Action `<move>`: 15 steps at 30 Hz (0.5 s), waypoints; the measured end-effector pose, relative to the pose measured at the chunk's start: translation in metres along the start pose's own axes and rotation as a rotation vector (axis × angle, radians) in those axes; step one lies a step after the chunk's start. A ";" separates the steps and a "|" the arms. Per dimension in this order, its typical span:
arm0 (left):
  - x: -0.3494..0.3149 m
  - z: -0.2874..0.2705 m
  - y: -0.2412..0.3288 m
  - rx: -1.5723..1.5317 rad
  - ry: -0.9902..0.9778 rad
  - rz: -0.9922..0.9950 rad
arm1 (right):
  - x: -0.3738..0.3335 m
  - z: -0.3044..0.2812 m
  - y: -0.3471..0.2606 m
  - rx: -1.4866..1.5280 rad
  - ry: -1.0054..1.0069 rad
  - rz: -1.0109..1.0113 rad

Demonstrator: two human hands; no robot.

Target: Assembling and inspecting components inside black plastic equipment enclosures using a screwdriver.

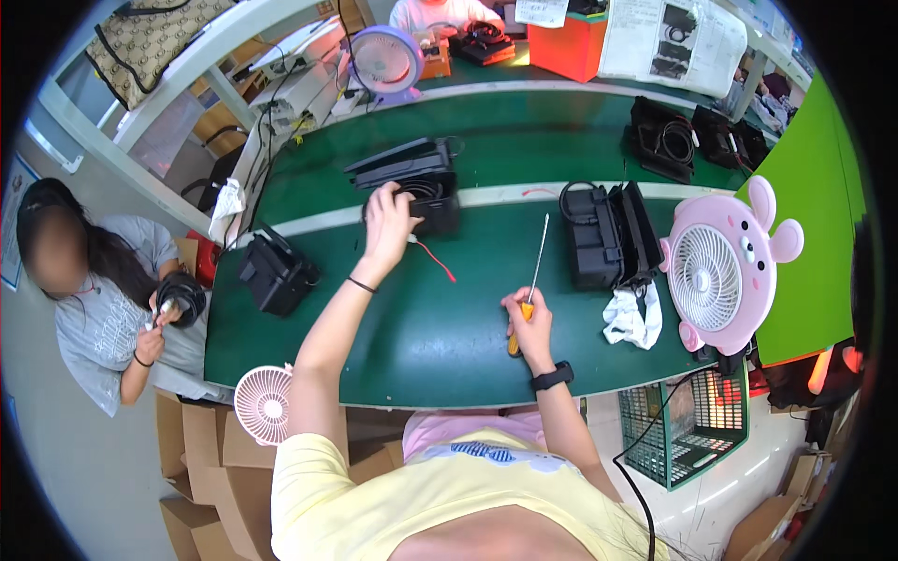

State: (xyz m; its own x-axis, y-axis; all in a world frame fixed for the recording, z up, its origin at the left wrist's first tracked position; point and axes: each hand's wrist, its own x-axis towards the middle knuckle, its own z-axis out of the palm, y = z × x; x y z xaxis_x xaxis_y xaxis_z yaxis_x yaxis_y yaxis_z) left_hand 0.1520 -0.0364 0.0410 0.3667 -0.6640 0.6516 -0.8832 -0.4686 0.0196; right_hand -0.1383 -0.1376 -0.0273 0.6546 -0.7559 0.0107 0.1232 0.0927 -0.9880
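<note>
My left hand [388, 224] reaches forward over the left end of an open black box [440, 211], fingers curled over its edge beside the coiled black cable inside. The box's lid [398, 163] is tilted back. A thin red wire [436, 262] trails from near my thumb onto the green bench. My right hand [531, 329] is closed round the yellow handle of a screwdriver [540, 262]. Its long metal shaft points up and away from me. To the right of its tip stands another open black box [596, 238] with a cable loop.
A smaller black box [278, 271] lies at the left. White cloth [633, 318] and a pink fan [706, 271] are at the right. Further black boxes [662, 140] sit on the far bench [524, 122]. A co-worker [117, 299] at the left holds a coiled cable. Below are cardboard boxes [224, 467] and a green crate [687, 439].
</note>
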 end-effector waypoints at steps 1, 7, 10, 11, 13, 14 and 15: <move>-0.009 -0.009 0.021 -0.041 0.002 0.014 | 0.000 0.000 -0.002 0.012 0.010 -0.002; -0.074 -0.058 0.129 -0.122 -0.059 0.026 | 0.000 -0.004 -0.008 -0.001 0.047 -0.121; -0.103 -0.081 0.164 -0.220 -0.099 0.001 | -0.009 -0.014 -0.019 -0.028 0.064 -0.152; -0.108 -0.090 0.171 -0.271 -0.103 -0.008 | -0.012 -0.019 -0.023 -0.027 0.064 -0.123; -0.109 -0.106 0.176 -0.344 -0.159 0.002 | -0.016 -0.029 -0.023 -0.038 0.038 -0.080; -0.106 -0.115 0.176 -0.381 -0.203 0.001 | -0.019 -0.032 -0.023 -0.056 0.034 -0.059; -0.095 -0.120 0.170 -0.327 -0.145 0.015 | -0.020 -0.033 -0.025 -0.073 0.031 -0.042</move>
State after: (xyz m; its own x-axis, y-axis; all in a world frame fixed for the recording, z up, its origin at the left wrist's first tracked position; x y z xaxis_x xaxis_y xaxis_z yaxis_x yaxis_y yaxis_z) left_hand -0.0678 0.0171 0.0736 0.3702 -0.7560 0.5398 -0.9270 -0.2626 0.2679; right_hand -0.1787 -0.1464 -0.0075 0.6264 -0.7780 0.0485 0.0941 0.0137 -0.9955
